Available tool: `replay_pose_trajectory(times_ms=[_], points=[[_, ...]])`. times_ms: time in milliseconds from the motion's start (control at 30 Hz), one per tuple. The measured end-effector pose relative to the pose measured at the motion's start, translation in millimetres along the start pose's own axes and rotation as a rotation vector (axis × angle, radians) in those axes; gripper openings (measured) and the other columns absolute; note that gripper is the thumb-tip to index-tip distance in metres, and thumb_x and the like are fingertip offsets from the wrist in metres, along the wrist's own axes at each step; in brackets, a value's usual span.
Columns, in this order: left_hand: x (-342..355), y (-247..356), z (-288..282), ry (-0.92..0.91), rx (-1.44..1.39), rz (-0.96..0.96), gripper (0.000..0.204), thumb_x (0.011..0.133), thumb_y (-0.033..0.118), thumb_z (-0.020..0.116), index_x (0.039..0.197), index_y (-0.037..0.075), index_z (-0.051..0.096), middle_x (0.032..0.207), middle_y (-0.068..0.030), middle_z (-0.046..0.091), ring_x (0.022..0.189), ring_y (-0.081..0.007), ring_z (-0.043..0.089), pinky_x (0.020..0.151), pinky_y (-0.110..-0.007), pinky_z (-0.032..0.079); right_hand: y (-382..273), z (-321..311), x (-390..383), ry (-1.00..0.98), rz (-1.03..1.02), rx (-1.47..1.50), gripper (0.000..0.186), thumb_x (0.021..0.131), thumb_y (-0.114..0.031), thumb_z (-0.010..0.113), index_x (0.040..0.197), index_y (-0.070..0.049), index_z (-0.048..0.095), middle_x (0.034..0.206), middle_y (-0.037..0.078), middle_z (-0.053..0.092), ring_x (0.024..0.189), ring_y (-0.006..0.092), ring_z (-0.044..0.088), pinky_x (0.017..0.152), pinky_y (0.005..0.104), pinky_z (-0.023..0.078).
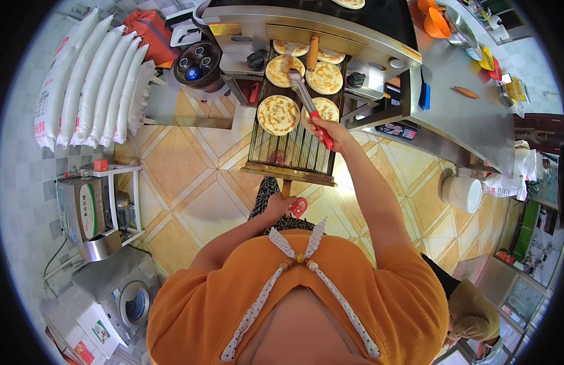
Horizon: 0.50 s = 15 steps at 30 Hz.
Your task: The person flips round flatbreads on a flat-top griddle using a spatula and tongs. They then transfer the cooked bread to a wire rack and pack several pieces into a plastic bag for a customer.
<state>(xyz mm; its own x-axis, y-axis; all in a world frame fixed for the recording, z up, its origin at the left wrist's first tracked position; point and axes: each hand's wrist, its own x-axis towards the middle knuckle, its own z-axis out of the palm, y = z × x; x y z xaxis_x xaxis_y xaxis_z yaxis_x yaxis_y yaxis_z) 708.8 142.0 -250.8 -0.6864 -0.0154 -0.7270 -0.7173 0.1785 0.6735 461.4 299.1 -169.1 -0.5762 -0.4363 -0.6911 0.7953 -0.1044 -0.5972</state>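
Observation:
My right hand (332,135) is closed around the red handle of metal tongs (304,97). Their tip touches the far-left browned flatbread (282,72). Several round flatbreads lie on a pulled-out wire rack (292,152), among them a near-left one (278,115) and a near-right one (323,112), which my right hand and the tongs partly cover. Below the rack's front bar, my left hand (280,205) is wrapped around its wooden handle (287,187). A second wooden handle (313,53) stands upright in front of the oven opening.
The steel oven (355,42) stands ahead, with black knobs beside the rack. A steel table (464,103) on the right holds a blue-handled scraper (425,91) and bowls. White sacks (81,85) stand at left. A white bucket (461,193) and another person (473,307) are on the right.

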Motion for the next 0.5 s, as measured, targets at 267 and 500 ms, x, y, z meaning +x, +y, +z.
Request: replay_pose_trajectory(times_ms=[267,500], points=[[1.6,1.4,-1.9,0.023,0.098,0.028,0.039,0.071,0.034,0.066,0.067,-0.004,0.061,0.057,-0.009,0.059,0.052,-0.016,0.058,0.048,-0.031,0.044,-29.6,29.4,-39.0,0.679,-0.576,-1.779,0.025,0.077,-0.021,0.062,0.094,-0.005,0.055,0.083,0.013,0.061,0.071,0.0287,0.062,0.06,0.0394,0.049],[-5.7,14.9,-5.0,-0.028,0.122,0.1,0.028,0.075,0.027,0.065,0.067,0.0,0.06,0.054,-0.005,0.057,0.048,-0.0131,0.054,0.047,-0.029,0.042,-15.0,-29.7,-93.0,0.619,-0.29,-1.633,0.028,0.078,-0.027,0.063,0.091,-0.003,0.056,0.083,0.016,0.062,0.078,0.0314,0.063,0.065,0.0419,0.05]])
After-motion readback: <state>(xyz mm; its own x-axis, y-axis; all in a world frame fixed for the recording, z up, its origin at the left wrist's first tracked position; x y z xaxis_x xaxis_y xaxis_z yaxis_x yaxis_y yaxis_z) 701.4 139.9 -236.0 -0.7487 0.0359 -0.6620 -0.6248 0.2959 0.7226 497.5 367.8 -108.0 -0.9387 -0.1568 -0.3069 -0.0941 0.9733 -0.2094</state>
